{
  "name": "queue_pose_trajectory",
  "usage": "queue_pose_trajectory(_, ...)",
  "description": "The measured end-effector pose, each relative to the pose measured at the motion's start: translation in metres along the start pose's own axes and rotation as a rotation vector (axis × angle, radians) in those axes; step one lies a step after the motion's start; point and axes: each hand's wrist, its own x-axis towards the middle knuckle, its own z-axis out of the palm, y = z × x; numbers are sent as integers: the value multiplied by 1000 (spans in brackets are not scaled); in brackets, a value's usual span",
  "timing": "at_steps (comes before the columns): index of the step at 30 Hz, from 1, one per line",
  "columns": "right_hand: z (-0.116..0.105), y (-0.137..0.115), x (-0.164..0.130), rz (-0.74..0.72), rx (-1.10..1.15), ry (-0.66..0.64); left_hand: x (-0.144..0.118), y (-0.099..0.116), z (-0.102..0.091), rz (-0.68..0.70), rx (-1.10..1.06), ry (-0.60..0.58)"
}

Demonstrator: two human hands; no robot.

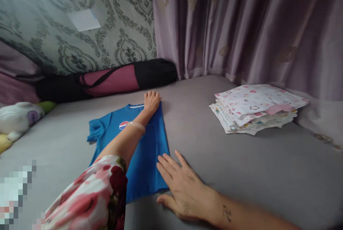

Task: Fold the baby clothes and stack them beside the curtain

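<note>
A blue T-shirt (pixel 142 155) with a round red, white and blue logo lies spread on the grey sheet, its right side folded inward along a straight edge. My left hand (pixel 152 101) reaches across the shirt to the shoulder beside the collar. Its fingers are curled down on the cloth there, and the fingertips are hidden. My right hand (pixel 184 183) lies flat at the shirt's lower right edge, fingers stretched out and touching the fabric. The sleeve on the left still sticks out, and my left forearm covers part of the shirt front.
A stack of folded white printed clothes (pixel 257 108) sits to the right on the bed sheet (pixel 198 115). Along the wall lies a long black and maroon bag (pixel 112 80). A plush toy (pixel 18 119) is at the left edge, and purple curtains (pixel 214 23) hang behind.
</note>
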Motion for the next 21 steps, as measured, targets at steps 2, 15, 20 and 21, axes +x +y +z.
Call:
queue_pose_trajectory(2,-1,0,0,-6,6,-6,-7,5,-9,3,-17,2)
queue_pose_trajectory(15,-1,0,0,0,35,-32,-34,8,19,18,-213,-328)
queue_pose_trajectory(20,1,1,2,11,53,-63,-39,12,11,36,-202,-217)
queue_pose_trajectory(21,0,1,2,12,56,-67,-42,13,8,31,-193,-158)
